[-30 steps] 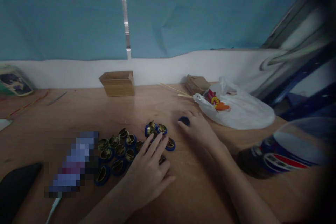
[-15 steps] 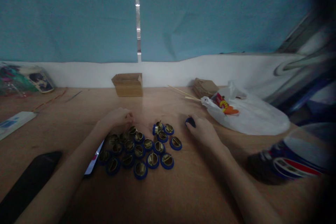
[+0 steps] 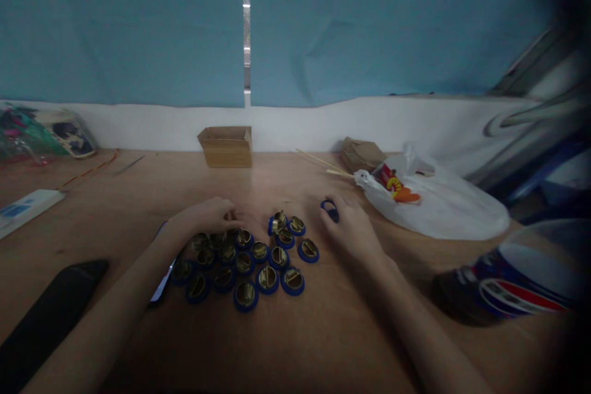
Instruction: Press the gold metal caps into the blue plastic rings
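Observation:
Several round badges [image 3: 267, 279] with blue rims and gold, barred metal backs lie in a loose cluster on the wooden table. My left hand [image 3: 205, 217] hovers over the cluster's far-left edge, fingers curled down toward the thumb. What its fingertips pinch, if anything, is too dark to make out. Right of the cluster, my right hand [image 3: 353, 228] rests near the table with thumb and fingers closed on a blue round badge [image 3: 329, 209]. One badge [image 3: 308, 250] lies slightly apart, between the cluster and my right hand.
Under my left forearm is a phone [image 3: 161, 288]; a black flat object [image 3: 55, 308] lies further left. An open cardboard box [image 3: 229, 149] stands by the wall. At right are a white plastic bag [image 3: 452, 203], a crumpled brown packet [image 3: 361, 154] and a Pepsi cup [image 3: 503, 286].
My left hand has lifted off the badges' near side and moved to their far-left edge. My right hand stays around its blue badge, which has turned slightly. The view has shifted left.

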The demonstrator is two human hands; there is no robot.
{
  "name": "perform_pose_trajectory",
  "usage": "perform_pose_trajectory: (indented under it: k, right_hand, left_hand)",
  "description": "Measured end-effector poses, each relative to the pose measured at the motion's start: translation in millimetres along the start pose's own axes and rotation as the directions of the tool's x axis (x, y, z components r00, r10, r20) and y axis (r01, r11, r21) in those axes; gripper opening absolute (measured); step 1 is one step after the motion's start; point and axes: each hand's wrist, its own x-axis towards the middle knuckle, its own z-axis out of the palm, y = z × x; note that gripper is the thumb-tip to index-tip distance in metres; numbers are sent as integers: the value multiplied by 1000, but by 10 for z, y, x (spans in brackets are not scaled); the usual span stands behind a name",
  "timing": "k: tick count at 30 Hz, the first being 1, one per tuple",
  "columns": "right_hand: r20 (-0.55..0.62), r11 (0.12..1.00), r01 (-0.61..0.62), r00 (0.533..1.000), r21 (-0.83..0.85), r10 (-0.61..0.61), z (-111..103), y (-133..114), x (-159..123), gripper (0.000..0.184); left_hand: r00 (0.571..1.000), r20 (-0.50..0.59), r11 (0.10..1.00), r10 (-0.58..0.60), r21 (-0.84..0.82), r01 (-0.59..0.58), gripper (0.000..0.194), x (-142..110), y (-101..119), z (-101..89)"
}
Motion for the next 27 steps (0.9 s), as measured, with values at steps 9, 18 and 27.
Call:
perform_pose_trajectory:
  k: [9, 18, 27]
  right_hand:
    - [-49, 986, 121, 992, 115, -116, -3, -132, -26, 22]
    - [-262, 810, 331, 938, 484, -226, -32, -557, -177, 31]
    - [-338, 627, 489, 872, 607, -353, -249, -882, -437, 47]
  left_hand:
    - [994, -109, 1000, -27, 2, 28, 12, -32, 52, 59]
    - [910, -414, 989, -34, -148, -30, 16, -325, 386, -7]
    - [805, -589, 645, -71, -642, -414, 39, -324, 855, 538]
